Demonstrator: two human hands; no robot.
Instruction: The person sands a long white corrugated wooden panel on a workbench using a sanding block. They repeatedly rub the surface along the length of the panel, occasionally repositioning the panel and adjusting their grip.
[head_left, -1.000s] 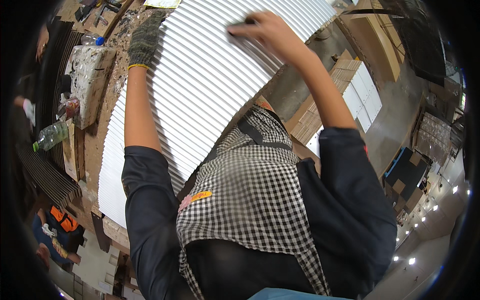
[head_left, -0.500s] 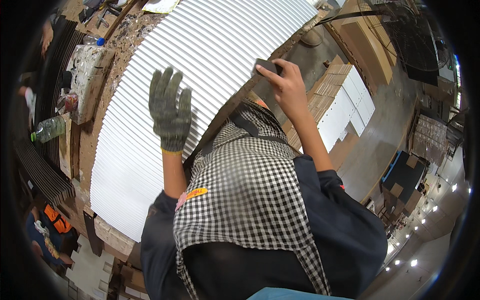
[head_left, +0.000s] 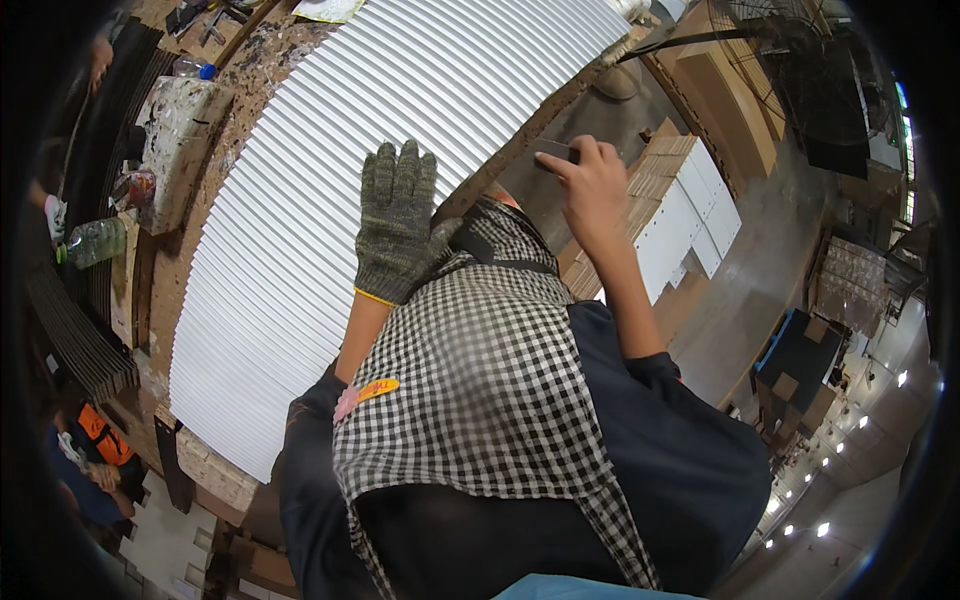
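Observation:
A wide row of white strips (head_left: 300,190), laid side by side into a ridged surface, covers the workbench. Flat on the strips near their right edge lies my left hand (head_left: 398,215), in a dark grey-green knitted glove with its fingers stretched out. My bare right hand (head_left: 597,195) grips a small dark block (head_left: 556,150) between thumb and fingers. It is raised off to the right of the bench edge, apart from the strips. The block is seen nearly edge-on, and my fingers cover part of it.
Left of the strips are a paint-stained block (head_left: 180,150), a green-capped plastic bottle (head_left: 95,243) and stacked dark strips (head_left: 85,330). Other people's hands show at the far left. White-topped stacked boards (head_left: 690,205) stand to the right, below a fan (head_left: 800,60).
My left hand has moved right and settled flat on the strips near their edge. My right hand has drawn the dark block away from the strips, rightward and slightly nearer.

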